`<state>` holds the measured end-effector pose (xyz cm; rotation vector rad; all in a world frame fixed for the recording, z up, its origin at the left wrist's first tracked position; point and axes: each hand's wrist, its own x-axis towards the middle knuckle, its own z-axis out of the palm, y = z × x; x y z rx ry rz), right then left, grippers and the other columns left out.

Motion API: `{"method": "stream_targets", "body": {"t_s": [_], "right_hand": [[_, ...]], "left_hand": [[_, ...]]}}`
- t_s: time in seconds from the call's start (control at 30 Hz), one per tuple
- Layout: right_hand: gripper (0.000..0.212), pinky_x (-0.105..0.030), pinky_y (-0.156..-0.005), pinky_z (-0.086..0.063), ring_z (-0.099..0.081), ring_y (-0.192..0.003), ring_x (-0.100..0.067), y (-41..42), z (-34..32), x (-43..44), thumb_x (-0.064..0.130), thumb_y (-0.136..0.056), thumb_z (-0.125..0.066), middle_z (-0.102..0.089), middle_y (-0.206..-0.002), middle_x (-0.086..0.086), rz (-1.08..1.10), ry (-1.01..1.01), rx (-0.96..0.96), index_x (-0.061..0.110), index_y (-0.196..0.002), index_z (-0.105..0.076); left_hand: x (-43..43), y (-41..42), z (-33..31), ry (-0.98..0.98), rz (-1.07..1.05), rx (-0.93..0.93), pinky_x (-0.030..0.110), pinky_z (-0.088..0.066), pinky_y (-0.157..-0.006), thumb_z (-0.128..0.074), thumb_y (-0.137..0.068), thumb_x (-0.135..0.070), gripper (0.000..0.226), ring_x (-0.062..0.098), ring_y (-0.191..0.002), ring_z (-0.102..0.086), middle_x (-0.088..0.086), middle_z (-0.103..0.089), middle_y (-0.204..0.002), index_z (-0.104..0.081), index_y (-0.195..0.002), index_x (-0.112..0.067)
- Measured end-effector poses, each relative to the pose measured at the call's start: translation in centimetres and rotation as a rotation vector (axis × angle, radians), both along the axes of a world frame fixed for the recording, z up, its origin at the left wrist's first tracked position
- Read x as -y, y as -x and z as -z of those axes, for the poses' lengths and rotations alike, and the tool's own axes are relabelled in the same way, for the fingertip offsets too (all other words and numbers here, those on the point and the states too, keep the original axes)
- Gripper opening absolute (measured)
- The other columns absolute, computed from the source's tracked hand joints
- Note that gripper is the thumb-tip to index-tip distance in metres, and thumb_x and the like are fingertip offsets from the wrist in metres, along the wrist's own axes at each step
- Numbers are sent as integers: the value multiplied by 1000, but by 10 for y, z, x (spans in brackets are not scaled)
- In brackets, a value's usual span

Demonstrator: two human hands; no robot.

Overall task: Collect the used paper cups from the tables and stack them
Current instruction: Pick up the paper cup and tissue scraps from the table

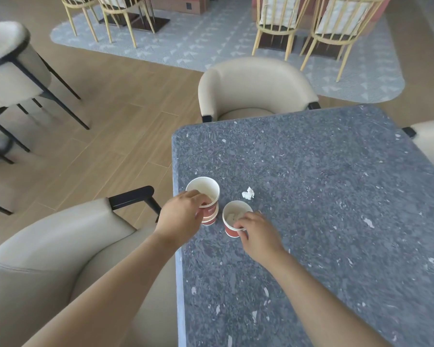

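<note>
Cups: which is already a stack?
The left stack, held by the left hand: two nested red walls show. The cup under the right hand is single.

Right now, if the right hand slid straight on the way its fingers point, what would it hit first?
The red paper cup the right hand pinches comes first; beyond it, probably the stacked cups in the left hand.

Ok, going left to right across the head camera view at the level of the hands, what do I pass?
Beige padded armchair → left hand → stack of red paper cups → single red paper cup → right hand.
</note>
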<state>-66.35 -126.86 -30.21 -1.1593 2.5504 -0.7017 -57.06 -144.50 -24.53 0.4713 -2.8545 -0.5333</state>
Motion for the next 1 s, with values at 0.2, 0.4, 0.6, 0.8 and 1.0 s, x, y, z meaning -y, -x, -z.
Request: {"method": "stream_targets", "body": {"t_s": [0.2,0.4,0.6,0.8,1.0], "right_hand": [[18,-22,-74,-42,-52,-103,-17,4,1,-8,11,-81,-63,-61,-104,4,1,62,7,16,-96,-69],[13,-29,-75,-47,-54,-97,-17,10,-12,-7,18,-84,-63,-62,-100,4,6,148,8,16,-96,-68],[14,-29,-79,-44,-53,-99,-17,32,-12,-5,18,-84,-64,-61,-101,3,40,134,32,15,-98,-67],[15,-31,-79,-45,-53,-102,-17,70,0,3,18,-87,-58,-61,-106,3,75,102,-3,16,-99,-67],[18,-31,-76,-45,-51,-103,-19,104,28,21,16,-88,-58,-57,-113,3,33,-28,7,17,-105,-65]], "left_hand": [[1,5,10,-23,31,84,32,-49,-76,-60,-81,-16,28,21,-103,-57,-5,-65,-109,-65,-107,-24],[-1,14,14,-64,38,72,30,-46,-75,-63,-81,-33,27,20,-100,-57,-5,-62,-108,-63,-106,-25],[-4,44,27,-88,51,106,38,-44,-90,-51,-89,-32,26,21,-112,-49,-2,-54,-119,-61,-111,-23],[13,70,51,-137,-58,173,38,-43,-92,-45,-94,-33,26,23,-114,-47,0,-54,-119,-63,-108,-20],[8,70,81,-254,-125,161,37,-47,-76,-37,-96,-31,31,27,-91,-57,5,-59,-99,-63,-95,-13]]}}
